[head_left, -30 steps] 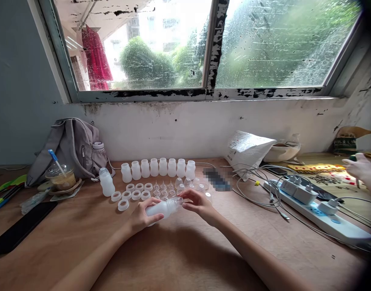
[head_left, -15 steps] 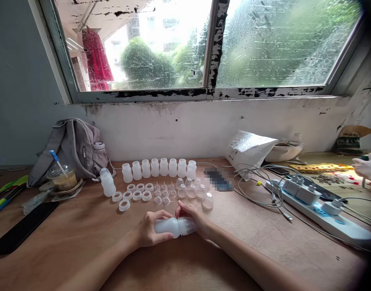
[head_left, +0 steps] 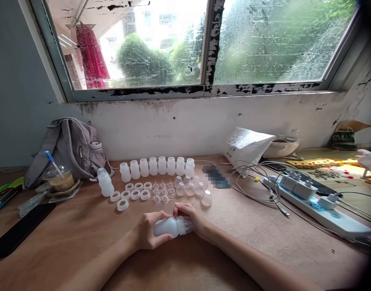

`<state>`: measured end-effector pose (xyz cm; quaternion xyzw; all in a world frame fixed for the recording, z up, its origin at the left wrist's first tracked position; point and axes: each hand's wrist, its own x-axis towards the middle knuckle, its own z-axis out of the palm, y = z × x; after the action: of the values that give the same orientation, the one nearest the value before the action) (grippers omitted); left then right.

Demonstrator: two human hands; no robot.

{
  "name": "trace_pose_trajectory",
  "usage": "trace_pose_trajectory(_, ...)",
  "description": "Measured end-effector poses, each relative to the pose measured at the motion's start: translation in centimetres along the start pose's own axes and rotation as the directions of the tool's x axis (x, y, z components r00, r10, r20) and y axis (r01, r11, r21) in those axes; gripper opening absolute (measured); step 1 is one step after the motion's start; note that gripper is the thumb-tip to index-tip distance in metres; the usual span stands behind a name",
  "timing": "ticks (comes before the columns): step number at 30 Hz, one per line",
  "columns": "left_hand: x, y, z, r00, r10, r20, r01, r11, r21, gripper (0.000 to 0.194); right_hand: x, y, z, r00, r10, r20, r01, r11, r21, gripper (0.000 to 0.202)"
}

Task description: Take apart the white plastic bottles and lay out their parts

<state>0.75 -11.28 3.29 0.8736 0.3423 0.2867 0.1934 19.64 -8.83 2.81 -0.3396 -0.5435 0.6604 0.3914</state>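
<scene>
A frosted white baby bottle [head_left: 167, 227] with a clear cap lies sideways between my hands, low over the table. My left hand [head_left: 149, 231] is wrapped round its body. Around the capped end, my right hand [head_left: 193, 218] is closed, and its fingers partly hide the cap. Beyond them, white screw rings [head_left: 134, 194] sit in rows beside clear nipples [head_left: 163, 192] and clear dome caps [head_left: 190, 190]. Several open bottle bodies [head_left: 153, 166] stand in a line at the back. One capped bottle [head_left: 105, 182] stands left of the rings.
On the left are a grey backpack [head_left: 73, 149], an iced drink cup [head_left: 60, 178] and a black flat object [head_left: 23, 230]. Tangled cables [head_left: 255, 190], a power strip [head_left: 313, 206] and a silvery bag [head_left: 249, 145] lie right. Another person's hand [head_left: 369, 159] shows at far right.
The whole view has shifted slightly. Both hands keep their hold on the bottle, with hardly any visible movement. The other person's hand at far right has moved a little.
</scene>
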Motion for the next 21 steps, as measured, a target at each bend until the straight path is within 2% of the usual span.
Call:
trace_pose_trajectory(6,0.4,0.1,-0.2,0.997,-0.068,0.045,0.065,0.995,0.075,0.05,0.5,-0.5,-1.0,0.997,0.054,-0.054,-0.043,0.981,0.191,0.04)
trace_pose_trajectory(11,0.6,-0.4,-0.8,0.998,-0.032,0.052,0.025,0.992,0.127,0.047,1.2,-0.9,-2.1,0.993,0.109,-0.054,-0.08,0.921,0.382,0.031)
trace_pose_trajectory(15,0.8,-0.6,-1.4,0.998,-0.047,0.052,0.04,0.993,0.115,0.044,1.1,-1.3,-2.0,0.998,0.06,-0.035,-0.037,0.882,0.47,0.019)
trace_pose_trajectory(21,0.6,-0.6,-1.6,0.998,-0.035,0.044,0.034,0.999,0.03,0.046,0.6,-1.6,-1.8,1.0,-0.018,0.007,0.012,0.879,0.476,0.016)
